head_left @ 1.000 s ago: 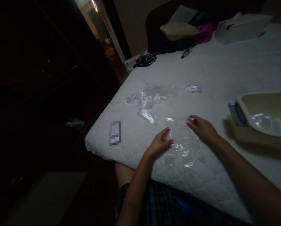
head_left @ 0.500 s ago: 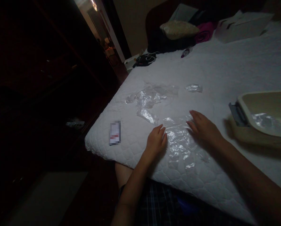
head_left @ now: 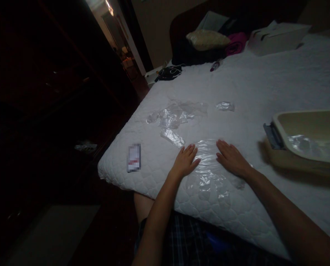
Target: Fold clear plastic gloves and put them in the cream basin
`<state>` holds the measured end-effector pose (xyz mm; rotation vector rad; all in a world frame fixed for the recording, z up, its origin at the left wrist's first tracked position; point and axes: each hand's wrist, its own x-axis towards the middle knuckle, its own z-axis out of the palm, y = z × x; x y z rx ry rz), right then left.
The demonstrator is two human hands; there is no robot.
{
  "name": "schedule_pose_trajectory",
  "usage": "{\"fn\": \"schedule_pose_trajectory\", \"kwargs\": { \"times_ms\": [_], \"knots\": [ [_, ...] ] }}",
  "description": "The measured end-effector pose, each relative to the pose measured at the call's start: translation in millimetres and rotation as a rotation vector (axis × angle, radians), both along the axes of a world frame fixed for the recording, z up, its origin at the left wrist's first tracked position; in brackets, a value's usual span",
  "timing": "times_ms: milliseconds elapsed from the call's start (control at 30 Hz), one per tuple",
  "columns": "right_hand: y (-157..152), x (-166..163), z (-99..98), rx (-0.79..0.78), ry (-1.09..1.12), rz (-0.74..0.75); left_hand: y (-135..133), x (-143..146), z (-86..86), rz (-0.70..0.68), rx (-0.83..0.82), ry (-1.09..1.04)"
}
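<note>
A clear plastic bag (head_left: 206,160) lies on the white quilted bed (head_left: 248,88), its top part pulled into fine creases and its lower end loose. Flat on its left side rests my left hand (head_left: 185,160), fingers stretched out. My right hand (head_left: 233,157) presses on the right side, also with straight fingers. Just beyond my left hand is a folded clear plastic strip (head_left: 172,137). Farther back a crumpled heap of clear plastic (head_left: 173,115) is spread out, and a small clear plastic piece (head_left: 225,106) lies to its right.
To the right stands a cream plastic bin (head_left: 275,155) with a grey handle and clear plastic inside. A blurred-out phone-like object (head_left: 134,157) lies near the bed's left corner. At the back are a white box (head_left: 278,38), a beige pillow (head_left: 208,40) and a rolled magenta cloth (head_left: 236,43).
Both hands have come down flat onto the plastic bag. Its upper part, crumpled before, is now stretched smoother between them. The view has shifted slightly.
</note>
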<state>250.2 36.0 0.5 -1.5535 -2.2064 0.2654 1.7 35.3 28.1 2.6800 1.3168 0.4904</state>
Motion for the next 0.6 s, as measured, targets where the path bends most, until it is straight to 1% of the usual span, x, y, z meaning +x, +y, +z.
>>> {"fn": "schedule_pose_trajectory", "kwargs": {
  "times_ms": [67, 133, 233, 300, 367, 467, 533, 600],
  "knots": [
    [0.7, 3.7, 4.4, -0.060, 0.233, -0.036, -1.1, 0.9, 0.9, 0.008, -0.001, -0.011],
    [1.5, 8.4, 9.4, -0.139, 0.547, -0.088, -1.5, 1.2, 1.1, 0.008, -0.004, -0.019],
    [5.0, 14.8, 15.8, -0.229, 1.000, -0.209, -1.0, 0.8, 0.2, 0.008, -0.003, -0.039],
    [8.9, 17.9, 18.5, -0.258, 1.178, -0.255, -0.6, 0.4, -1.0, 0.003, 0.001, -0.048],
    [12.5, 20.3, 20.9, -0.295, 1.269, -0.259, -0.5, 0.2, -2.4, -0.001, 0.008, -0.049],
    [14.1, 23.7, 26.1, -0.367, 1.305, -0.272, -0.6, 0.4, -4.6, 0.001, 0.025, -0.050],
    [12.3, 25.9, 31.0, -0.414, 1.245, -0.288, -0.8, 0.6, -5.7, 0.006, 0.029, -0.057],
    [8.8, 27.4, 35.9, -0.423, 1.093, -0.290, -1.0, 0.6, -6.1, 0.008, 0.026, -0.068]
  ]
}}
